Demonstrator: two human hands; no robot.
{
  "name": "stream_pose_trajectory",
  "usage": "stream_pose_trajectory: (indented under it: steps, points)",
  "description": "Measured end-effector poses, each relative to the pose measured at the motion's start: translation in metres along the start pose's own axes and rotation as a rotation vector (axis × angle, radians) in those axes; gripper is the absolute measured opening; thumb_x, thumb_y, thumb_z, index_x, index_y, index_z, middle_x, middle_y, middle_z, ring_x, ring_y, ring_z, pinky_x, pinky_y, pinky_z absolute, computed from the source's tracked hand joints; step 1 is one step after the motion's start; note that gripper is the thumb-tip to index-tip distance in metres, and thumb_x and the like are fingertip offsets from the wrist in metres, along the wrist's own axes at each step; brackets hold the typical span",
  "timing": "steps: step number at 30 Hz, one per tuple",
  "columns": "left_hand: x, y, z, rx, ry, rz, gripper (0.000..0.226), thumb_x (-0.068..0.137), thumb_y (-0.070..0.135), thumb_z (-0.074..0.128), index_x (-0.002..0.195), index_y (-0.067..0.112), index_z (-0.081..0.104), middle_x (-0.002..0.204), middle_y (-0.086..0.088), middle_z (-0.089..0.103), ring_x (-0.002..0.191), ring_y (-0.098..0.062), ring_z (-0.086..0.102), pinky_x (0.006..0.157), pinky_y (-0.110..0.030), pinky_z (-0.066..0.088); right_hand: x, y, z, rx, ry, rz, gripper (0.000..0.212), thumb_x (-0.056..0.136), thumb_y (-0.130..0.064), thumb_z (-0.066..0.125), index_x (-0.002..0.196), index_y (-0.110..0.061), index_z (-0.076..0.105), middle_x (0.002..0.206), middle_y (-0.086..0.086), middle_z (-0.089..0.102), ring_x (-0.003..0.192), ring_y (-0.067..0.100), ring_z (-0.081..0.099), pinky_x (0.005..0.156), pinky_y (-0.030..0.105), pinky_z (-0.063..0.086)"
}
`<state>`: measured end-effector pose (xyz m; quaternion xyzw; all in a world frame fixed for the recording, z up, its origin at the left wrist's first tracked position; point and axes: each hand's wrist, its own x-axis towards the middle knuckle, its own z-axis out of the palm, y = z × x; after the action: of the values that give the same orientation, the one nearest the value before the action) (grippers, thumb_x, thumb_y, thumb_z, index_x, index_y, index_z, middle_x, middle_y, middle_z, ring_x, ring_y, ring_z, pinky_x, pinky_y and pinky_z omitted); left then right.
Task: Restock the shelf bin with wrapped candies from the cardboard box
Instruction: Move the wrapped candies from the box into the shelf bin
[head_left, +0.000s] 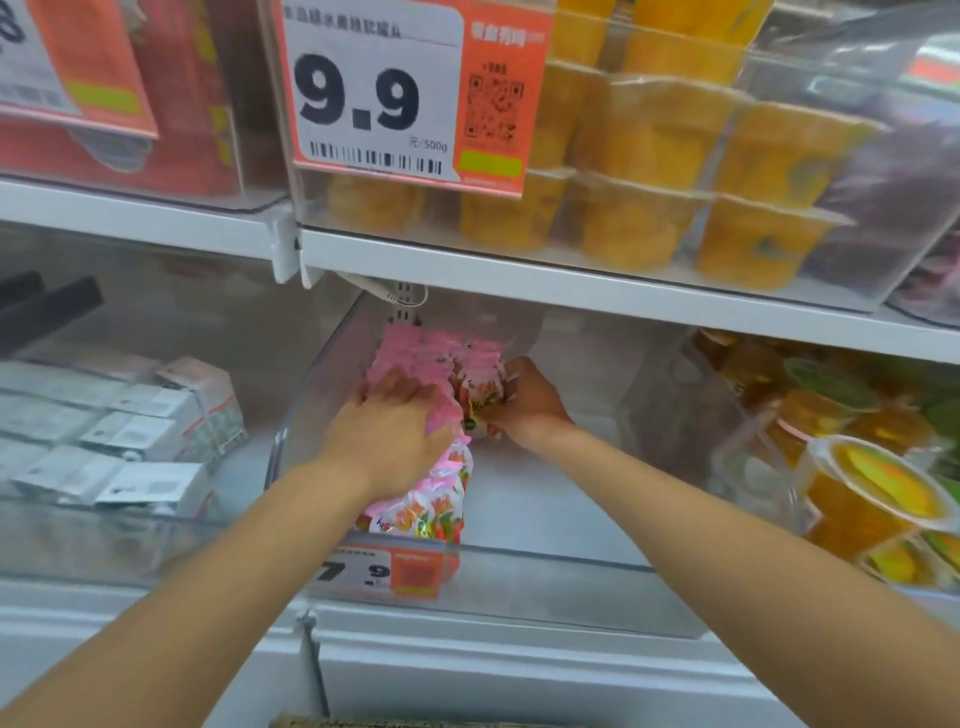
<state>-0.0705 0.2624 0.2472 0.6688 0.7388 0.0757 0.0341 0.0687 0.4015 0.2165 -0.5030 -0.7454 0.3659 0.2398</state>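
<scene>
Left hand (395, 431) flat on candies (415, 499), right hand (527, 402) gripping some, both inside bin (545, 560)

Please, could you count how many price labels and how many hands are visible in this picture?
Price labels: 3, the 9.9 label, the upper-left label, the lower label.
Hands: 2, left hand and right hand, both on the wrapped candies.
Total: 5.

The white lower shelf (519, 670) carries three clear bins side by side: the middle shelf bin (545, 587) has pink wrapped candies (415, 358) stacked along its left wall, white boxes (156, 431) fill the left one, orange cups (857, 488) the right
</scene>
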Motion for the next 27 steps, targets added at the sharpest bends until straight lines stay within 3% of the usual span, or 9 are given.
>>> stream_pose_trajectory:
  steps: [3, 5, 7, 12, 17, 20, 22, 24, 27]
  points:
    - [0.001, -0.001, 0.001, -0.010, 0.018, 0.004, 0.052, 0.103, 0.049, 0.032, 0.149, 0.025, 0.032, 0.158, 0.000, 0.029, 0.149, -0.021, 0.012, 0.122, -0.042, 0.011, -0.002, 0.004, 0.006, -0.041, -0.034, 0.015, 0.066, 0.065, -0.028, 0.088, 0.118, -0.015, 0.051, 0.111, 0.001, 0.064, 0.104, 0.017, 0.062, 0.086, 0.034, 0.055]
    - [0.001, -0.001, 0.001, -0.007, 0.013, -0.003, 0.052, 0.103, 0.050, 0.031, 0.149, 0.026, 0.031, 0.158, 0.001, 0.029, 0.149, -0.020, 0.012, 0.122, -0.042, 0.011, 0.000, 0.008, 0.006, -0.072, -0.046, 0.049, 0.067, 0.060, -0.034, 0.091, 0.113, -0.014, 0.056, 0.106, 0.000, 0.066, 0.102, 0.018, 0.064, 0.077, 0.028, 0.055]
    - [0.001, -0.001, 0.001, -0.002, 0.019, -0.002, 0.052, 0.102, 0.050, 0.031, 0.149, 0.026, 0.033, 0.157, 0.001, 0.030, 0.149, -0.020, 0.013, 0.121, -0.042, 0.013, 0.004, 0.009, 0.005, -0.038, 0.007, 0.041, 0.061, 0.066, -0.026, 0.090, 0.111, -0.010, 0.051, 0.103, -0.001, 0.061, 0.098, 0.017, 0.060, 0.064, 0.020, 0.047]
    - [0.001, -0.001, 0.001, -0.012, 0.016, -0.008, 0.052, 0.102, 0.050, 0.032, 0.148, 0.026, 0.034, 0.155, 0.001, 0.032, 0.148, -0.019, 0.015, 0.120, -0.041, 0.014, 0.003, 0.004, 0.012, -0.092, -0.012, -0.005, 0.077, 0.066, -0.031, 0.089, 0.129, -0.014, 0.048, 0.128, 0.005, 0.057, 0.114, 0.023, 0.057, 0.098, 0.035, 0.049]
    - [0.000, 0.000, 0.000, -0.011, 0.017, -0.003, 0.051, 0.103, 0.049, 0.031, 0.148, 0.027, 0.033, 0.156, 0.002, 0.032, 0.148, -0.018, 0.015, 0.120, -0.040, 0.013, -0.002, 0.004, 0.007, -0.002, -0.033, -0.014, 0.066, 0.072, -0.021, 0.085, 0.124, -0.010, 0.046, 0.113, -0.002, 0.057, 0.104, 0.015, 0.054, 0.084, 0.027, 0.047]
    - [-0.001, 0.001, -0.001, -0.011, 0.008, -0.011, 0.053, 0.102, 0.050, 0.032, 0.150, 0.027, 0.030, 0.158, 0.003, 0.029, 0.150, -0.017, 0.010, 0.121, -0.040, 0.010, -0.004, 0.004, 0.013, -0.004, -0.018, -0.007, 0.062, 0.068, -0.022, 0.087, 0.121, -0.013, 0.055, 0.119, 0.004, 0.063, 0.109, 0.022, 0.059, 0.093, 0.036, 0.052]
    - [0.000, 0.000, 0.000, -0.010, 0.011, -0.011, 0.053, 0.102, 0.051, 0.032, 0.150, 0.027, 0.030, 0.157, 0.003, 0.030, 0.149, -0.017, 0.011, 0.121, -0.040, 0.010, -0.002, 0.004, 0.018, 0.021, 0.046, 0.003, 0.047, 0.067, -0.019, 0.085, 0.108, -0.012, 0.065, 0.110, 0.011, 0.068, 0.102, 0.026, 0.064, 0.090, 0.042, 0.056]
    - [0.000, -0.001, 0.000, -0.006, 0.015, -0.009, 0.054, 0.102, 0.051, 0.032, 0.150, 0.027, 0.031, 0.157, 0.003, 0.030, 0.149, -0.018, 0.011, 0.121, -0.040, 0.010, -0.002, 0.006, 0.018, 0.049, 0.086, 0.019, 0.028, 0.069, -0.011, 0.081, 0.094, -0.010, 0.068, 0.095, 0.009, 0.071, 0.091, 0.026, 0.069, 0.080, 0.040, 0.059]
    - [0.000, 0.000, 0.001, -0.007, 0.012, -0.010, 0.055, 0.102, 0.051, 0.032, 0.151, 0.027, 0.030, 0.157, 0.003, 0.030, 0.150, -0.018, 0.010, 0.121, -0.041, 0.010, -0.006, 0.008, 0.014, 0.090, 0.120, 0.012, 0.042, 0.070, -0.008, 0.083, 0.100, -0.010, 0.054, 0.089, 0.002, 0.065, 0.087, 0.023, 0.067, 0.074, 0.037, 0.060]
